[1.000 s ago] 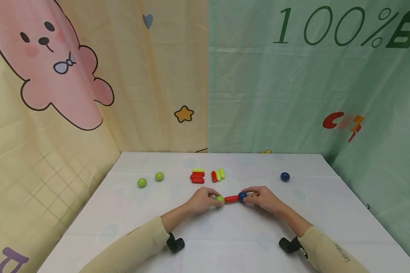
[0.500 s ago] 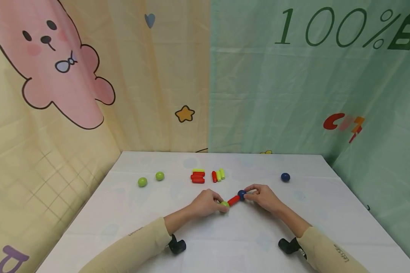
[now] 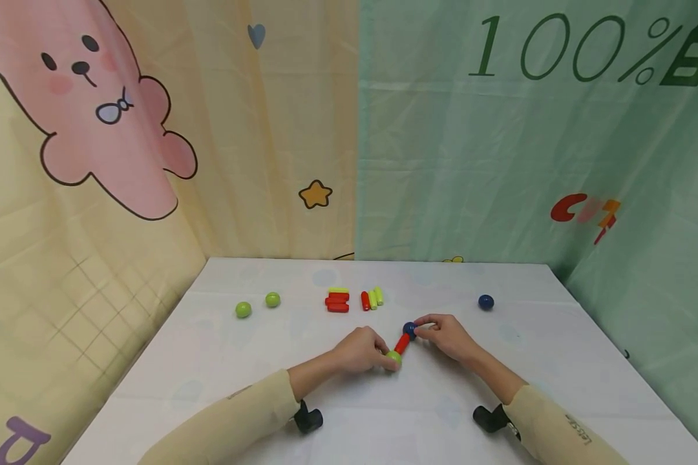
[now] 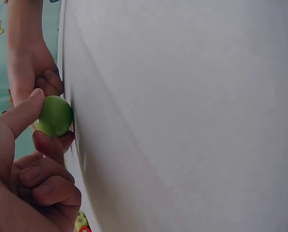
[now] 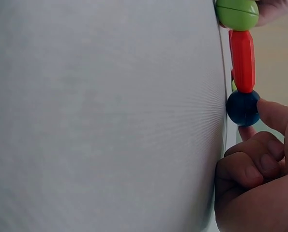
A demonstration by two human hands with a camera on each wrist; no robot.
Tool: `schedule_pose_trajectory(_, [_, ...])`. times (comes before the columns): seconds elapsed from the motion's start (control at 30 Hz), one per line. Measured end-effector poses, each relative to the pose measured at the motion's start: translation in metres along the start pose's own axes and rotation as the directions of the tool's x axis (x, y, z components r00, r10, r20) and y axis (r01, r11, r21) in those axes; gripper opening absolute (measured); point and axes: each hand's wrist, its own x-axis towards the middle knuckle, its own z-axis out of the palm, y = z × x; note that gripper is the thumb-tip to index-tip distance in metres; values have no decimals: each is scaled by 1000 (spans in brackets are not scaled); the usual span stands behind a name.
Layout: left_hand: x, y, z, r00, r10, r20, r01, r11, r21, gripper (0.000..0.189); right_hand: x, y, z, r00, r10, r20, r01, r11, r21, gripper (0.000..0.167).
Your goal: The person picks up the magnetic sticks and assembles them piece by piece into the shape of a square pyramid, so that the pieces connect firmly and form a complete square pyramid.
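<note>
Between my hands a red rod (image 5: 243, 60) joins a green ball (image 4: 55, 116) to a dark blue ball (image 5: 243, 107), end to end. In the head view this piece slants, with its green end nearer to me. My left hand (image 3: 363, 351) pinches the green ball between thumb and finger. The right hand (image 3: 449, 336) pinches the blue ball in the same way, its other fingers curled in the right wrist view. The piece lies at or just above the white table; I cannot tell whether it touches.
Two loose green balls (image 3: 258, 305) lie at the back left of the white table (image 3: 221, 400). Several red rods (image 3: 337, 302) and yellow-green rods (image 3: 378, 296) lie at the back middle. Another blue ball (image 3: 485, 302) rests at the back right. Printed curtains (image 3: 442, 161) stand behind.
My left hand has moved right and toward me with the green ball, so the piece has swung from nearly level to a steep slant. The right hand has stayed almost in place.
</note>
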Motion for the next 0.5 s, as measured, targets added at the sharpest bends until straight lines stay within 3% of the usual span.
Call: schedule_pose_trajectory(0.5, [11,25,25,997,78,12,-79,995,69,25,4,1,1,999,36,24,-37,999,14,38])
